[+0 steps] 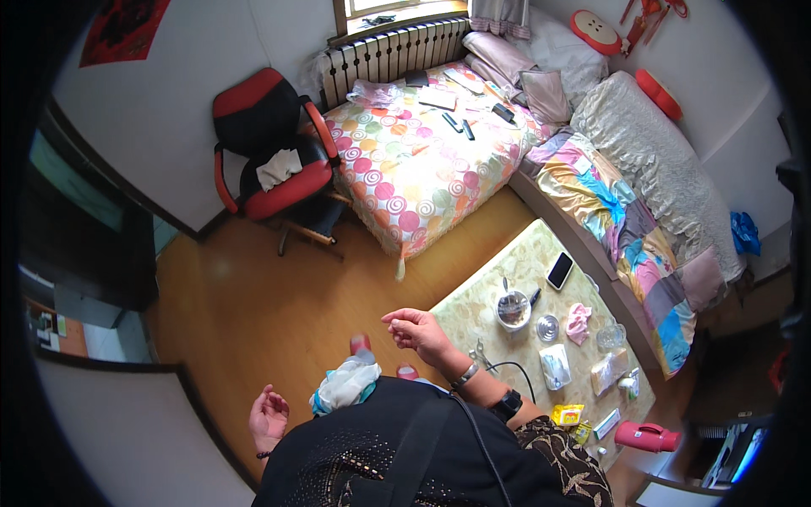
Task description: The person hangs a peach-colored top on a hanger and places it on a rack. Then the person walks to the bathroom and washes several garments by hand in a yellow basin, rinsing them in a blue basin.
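My left hand [269,414] is low at the left of my body, palm partly up. Its fingers are loosely bent and apart, with nothing in them. My right hand [417,333] reaches forward beside the near left edge of the marble-patterned table [460,313], its fingers loosely curled with gaps between them and nothing visibly held. Between the hands, a white and teal cloth bundle [348,382] shows against my front; neither hand touches it, and what supports it is hidden. Red footwear [361,344] shows on the wooden floor below.
The table bears a cup with a spoon [513,309], a phone [559,270], a pink cloth [578,324], a tissue pack [555,367] and a red thermos [646,437]. Ahead are a red-black office chair [274,152], a patterned bed [405,182] and a sofa [650,135].
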Demonstrator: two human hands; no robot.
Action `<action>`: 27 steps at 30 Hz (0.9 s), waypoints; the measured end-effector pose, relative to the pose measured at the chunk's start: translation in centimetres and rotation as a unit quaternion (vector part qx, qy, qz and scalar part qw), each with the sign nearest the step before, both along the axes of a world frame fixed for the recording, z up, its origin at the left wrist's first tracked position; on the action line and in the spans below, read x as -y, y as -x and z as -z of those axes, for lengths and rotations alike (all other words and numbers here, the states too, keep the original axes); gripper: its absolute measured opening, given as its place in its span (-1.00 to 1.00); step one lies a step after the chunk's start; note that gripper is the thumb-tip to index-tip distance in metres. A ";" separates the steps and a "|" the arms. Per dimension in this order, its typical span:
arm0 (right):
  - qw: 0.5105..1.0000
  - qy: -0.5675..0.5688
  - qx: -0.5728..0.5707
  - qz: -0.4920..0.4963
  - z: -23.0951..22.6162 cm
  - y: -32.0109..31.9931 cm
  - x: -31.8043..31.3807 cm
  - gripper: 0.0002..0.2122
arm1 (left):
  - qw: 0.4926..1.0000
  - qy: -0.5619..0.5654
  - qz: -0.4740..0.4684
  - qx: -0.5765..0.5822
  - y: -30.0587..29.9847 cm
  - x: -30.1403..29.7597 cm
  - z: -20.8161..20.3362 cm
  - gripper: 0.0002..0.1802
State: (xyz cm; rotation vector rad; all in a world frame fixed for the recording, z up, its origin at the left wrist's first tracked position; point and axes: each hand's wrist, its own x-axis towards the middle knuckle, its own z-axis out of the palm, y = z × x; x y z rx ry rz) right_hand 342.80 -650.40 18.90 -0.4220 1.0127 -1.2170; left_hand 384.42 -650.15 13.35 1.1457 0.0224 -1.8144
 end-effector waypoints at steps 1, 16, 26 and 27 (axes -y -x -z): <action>1.000 -0.004 -0.003 0.017 0.4 0.7 1.8 -0.85 | 1.000 0.006 0.014 0.001 0.3 2.8 0.3 -0.78; 0.953 -0.029 -0.013 0.300 -2.3 11.7 19.6 -0.84 | 0.945 0.063 0.318 -0.046 17.7 41.7 -2.2 -0.74; 0.942 -0.001 -0.005 0.335 -0.3 27.5 28.3 -0.87 | 0.964 -0.007 0.266 -0.007 28.3 47.8 0.5 -0.78; 0.942 0.007 0.002 0.335 0.0 30.0 29.0 -0.87 | 0.967 -0.012 0.255 0.003 30.0 48.1 0.8 -0.79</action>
